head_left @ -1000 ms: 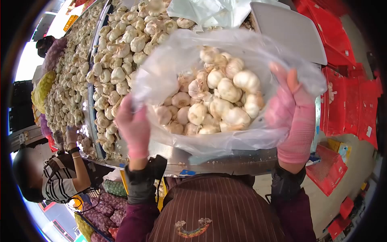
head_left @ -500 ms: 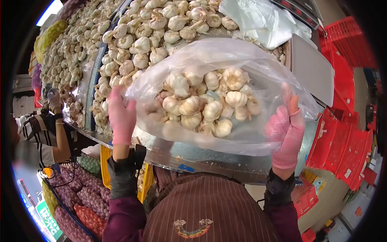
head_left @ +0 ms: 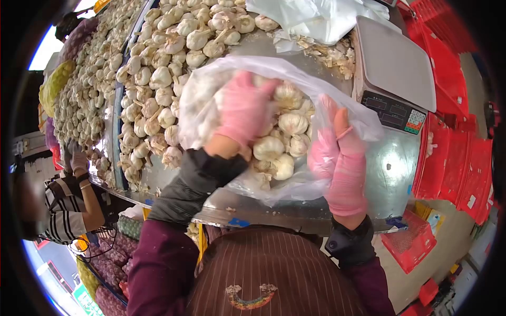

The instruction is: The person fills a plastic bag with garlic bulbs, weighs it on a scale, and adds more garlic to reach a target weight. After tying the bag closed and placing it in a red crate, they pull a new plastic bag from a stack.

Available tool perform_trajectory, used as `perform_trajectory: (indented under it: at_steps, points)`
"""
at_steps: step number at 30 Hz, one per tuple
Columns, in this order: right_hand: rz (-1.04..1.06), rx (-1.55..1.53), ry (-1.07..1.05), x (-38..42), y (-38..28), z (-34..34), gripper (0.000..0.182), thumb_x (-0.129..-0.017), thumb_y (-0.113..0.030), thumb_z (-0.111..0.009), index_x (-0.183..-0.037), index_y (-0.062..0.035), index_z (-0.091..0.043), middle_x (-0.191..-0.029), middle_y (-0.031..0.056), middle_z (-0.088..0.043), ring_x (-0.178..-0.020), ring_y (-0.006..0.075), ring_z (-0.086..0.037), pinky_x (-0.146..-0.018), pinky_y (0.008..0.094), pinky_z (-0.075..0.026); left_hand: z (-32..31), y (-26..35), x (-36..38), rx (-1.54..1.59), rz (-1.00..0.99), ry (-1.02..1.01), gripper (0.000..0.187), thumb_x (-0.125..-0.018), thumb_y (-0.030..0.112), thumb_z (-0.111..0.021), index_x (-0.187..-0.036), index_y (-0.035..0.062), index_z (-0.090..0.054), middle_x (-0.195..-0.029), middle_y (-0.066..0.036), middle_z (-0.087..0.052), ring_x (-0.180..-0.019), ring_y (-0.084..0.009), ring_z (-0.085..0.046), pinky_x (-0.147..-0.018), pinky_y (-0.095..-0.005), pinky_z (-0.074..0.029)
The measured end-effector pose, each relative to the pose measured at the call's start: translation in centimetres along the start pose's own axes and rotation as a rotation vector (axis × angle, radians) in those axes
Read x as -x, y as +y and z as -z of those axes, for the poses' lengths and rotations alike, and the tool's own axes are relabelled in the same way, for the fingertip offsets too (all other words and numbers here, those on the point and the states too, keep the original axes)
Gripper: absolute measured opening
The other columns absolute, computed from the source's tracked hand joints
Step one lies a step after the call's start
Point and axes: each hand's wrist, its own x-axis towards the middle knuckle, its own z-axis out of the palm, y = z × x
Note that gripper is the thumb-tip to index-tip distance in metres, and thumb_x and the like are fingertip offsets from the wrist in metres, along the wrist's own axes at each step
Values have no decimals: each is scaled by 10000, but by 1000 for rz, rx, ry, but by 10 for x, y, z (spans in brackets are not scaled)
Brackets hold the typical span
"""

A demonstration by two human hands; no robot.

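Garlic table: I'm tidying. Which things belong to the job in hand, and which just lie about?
Probably job:
- plastic bag
- garlic bulbs inside
- left hand, over them
- right hand, at the rim
- heaped garlic

Probably lying about:
- scale
- loose plastic
- garlic skins
- red crates

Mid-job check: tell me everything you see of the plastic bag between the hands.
The plastic bag is thin, whitish and see-through, with a wrinkled, glossy film. It sits on the metal table, its wide mouth open upward, with garlic bulbs inside. The left hand, blurred, reaches into the mouth; the right hand touches its right side. No print shows.
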Motion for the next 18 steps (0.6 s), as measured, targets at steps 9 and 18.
perform_trajectory:
  at_steps: [9,18]
  points:
    - [166,-36,206,10,-18,36,419,-976,-363,-485,-1294,-93,-524,-583,-108,-276,-435,9,-227,-382,196,-179,30,-63,90,902,383,280,338,-900,173,-553,-1180,-13,-518,-1121,-88,-562,-1005,-200,-562,-885,-311,-465]
    - [129,116,145,7,-4,-1,512,-967,-411,-478,-1317,-37,-481,-588,-102,-234,-459,13,-212,-419,200,-167,142,-76,113,1491,92,501,842,-755,370,-677,-1415,-12,-320,-1455,-215,-336,-1371,-305,-304,-1122,-450,-233]
